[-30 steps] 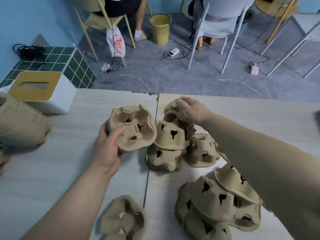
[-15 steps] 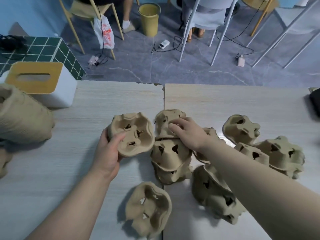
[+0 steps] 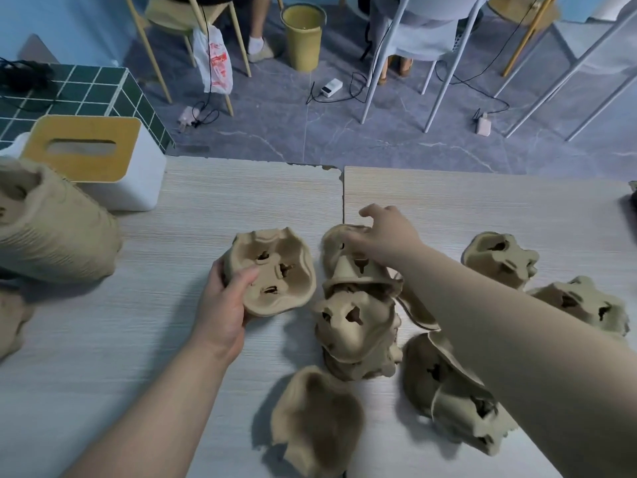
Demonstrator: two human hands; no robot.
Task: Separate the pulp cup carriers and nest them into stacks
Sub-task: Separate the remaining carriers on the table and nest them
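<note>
- Left hand (image 3: 220, 312): fingers curled round one carrier (image 3: 272, 272), cups up, held at bench (image 3: 103, 357) centre.
- Right hand (image 3: 386, 236): fingers bent on the top carrier (image 3: 339, 238) of the tangled pile (image 3: 356, 326) at 3 o'clock.
- Risk: lifting may drag stuck neighbours and topple the pile.

In my left grip (image 3: 225, 305) I hold one brown pulp carrier (image 3: 272, 270), its open side up, with three dark holes visible in the cups. My right grip (image 3: 382, 236) rests on the top carrier (image 3: 339, 241) of a loose pile (image 3: 355, 322) in the middle of the bench (image 3: 172, 339). Other carriers lie scattered upside down on the right (image 3: 499, 257), and one blurred carrier (image 3: 317, 419) lies close to me. A tall nested stack (image 3: 51, 229) lies on its side at far left.
</note>
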